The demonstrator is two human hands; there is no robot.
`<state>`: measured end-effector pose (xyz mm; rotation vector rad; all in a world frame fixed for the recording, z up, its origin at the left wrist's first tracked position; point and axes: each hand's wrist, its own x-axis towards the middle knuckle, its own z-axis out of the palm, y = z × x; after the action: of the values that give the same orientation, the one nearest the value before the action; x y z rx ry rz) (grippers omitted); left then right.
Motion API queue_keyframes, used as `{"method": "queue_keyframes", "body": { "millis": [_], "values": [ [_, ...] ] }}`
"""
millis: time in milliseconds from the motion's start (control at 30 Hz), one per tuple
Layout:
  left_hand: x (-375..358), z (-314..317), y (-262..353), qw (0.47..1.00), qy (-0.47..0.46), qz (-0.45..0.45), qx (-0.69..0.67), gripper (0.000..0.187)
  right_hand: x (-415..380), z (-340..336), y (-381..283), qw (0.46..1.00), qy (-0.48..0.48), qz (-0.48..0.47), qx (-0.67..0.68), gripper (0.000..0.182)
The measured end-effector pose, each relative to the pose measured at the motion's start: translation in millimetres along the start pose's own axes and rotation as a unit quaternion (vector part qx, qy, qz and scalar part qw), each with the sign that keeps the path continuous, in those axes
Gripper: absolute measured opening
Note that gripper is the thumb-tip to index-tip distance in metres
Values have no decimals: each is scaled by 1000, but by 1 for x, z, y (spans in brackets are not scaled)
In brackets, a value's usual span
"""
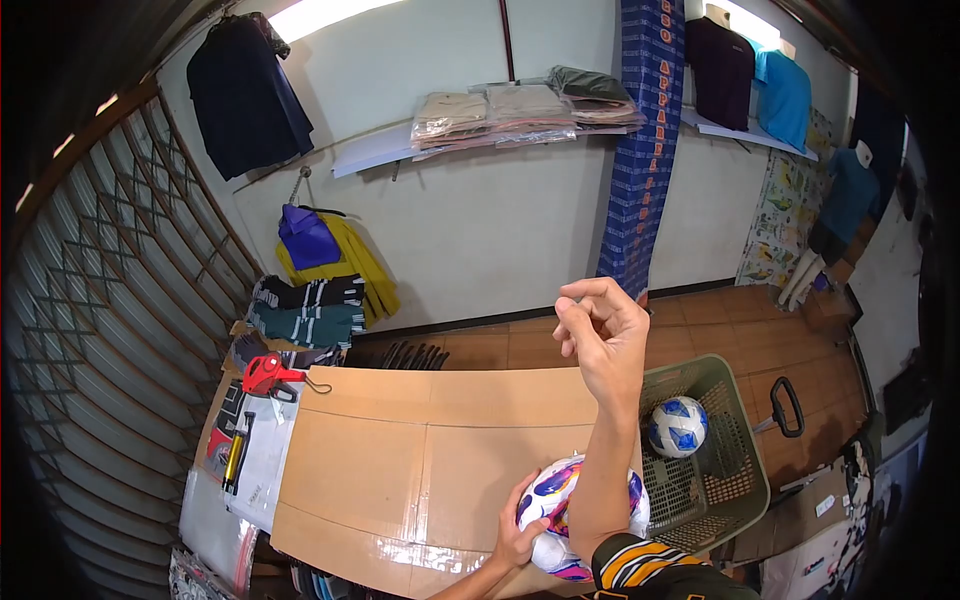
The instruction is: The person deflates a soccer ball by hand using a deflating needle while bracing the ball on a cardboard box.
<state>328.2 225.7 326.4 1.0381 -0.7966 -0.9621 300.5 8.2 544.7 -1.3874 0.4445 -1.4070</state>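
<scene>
A white soccer ball (pixel 548 490) with purple, pink and orange patches sits at the near right edge of the cardboard sheet (pixel 360 450). My left hand (pixel 518 527) grips its left side, the fingers and thumb spread over the surface. Raised well above the cardboard, my right hand (pixel 606 335) has its fingers curled in to the thumb as if pinching. Whatever is between those fingertips, if anything, is too small to make out. My right forearm crosses in front of the ball and hides part of it.
To the right, a green plastic basket (pixel 745 440) holds a blue-and-white ball (pixel 678 427). A red tool (pixel 268 376) and a yellow-and-black hand pump (pixel 237 457) lie at the left. Packed clothes (pixel 525 105) rest on a wall shelf; a folding metal gate (pixel 110 300) stands left.
</scene>
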Motion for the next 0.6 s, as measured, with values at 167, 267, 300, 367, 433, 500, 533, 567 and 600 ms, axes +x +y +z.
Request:
{"method": "queue_keyframes", "body": {
  "millis": [167, 267, 300, 367, 433, 500, 533, 567, 600],
  "values": [
    [0, 1, 3, 1000, 2, 2, 8, 78, 0, 0, -1, 1000, 2, 0, 4, 7],
    [1, 2, 5, 1000, -2, 1, 9, 78, 0, -1, 1, 1000, 1, 1, 5, 7],
    [1, 1, 3, 1000, -2, 2, 3, 78, 0, -1, 1, 1000, 2, -1, 4, 7],
    [1, 1, 2, 1000, -2, 3, -2, 79, 1, -1, 2, 1000, 2, -2, 3, 7],
    [1, 0, 2, 1000, -3, -1, 0, 79, 1, -1, 1, 1000, 0, -4, 0, 7],
    [1, -1, 0, 1000, -3, 1, 2, 79, 1, -1, 2, 1000, -1, -5, 1, 7],
    [1, -1, 0, 1000, -4, 3, 3, 78, 1, -1, 2, 1000, -1, -6, 2, 7],
    [1, 0, 0, 1000, -4, 3, 3, 78, 1, -1, 3, 1000, -1, -6, 2, 7],
    [1, 0, 1, 1000, -2, 2, 4, 78, 1, -1, 3, 1000, -1, -5, 1, 7]
  ]
}}
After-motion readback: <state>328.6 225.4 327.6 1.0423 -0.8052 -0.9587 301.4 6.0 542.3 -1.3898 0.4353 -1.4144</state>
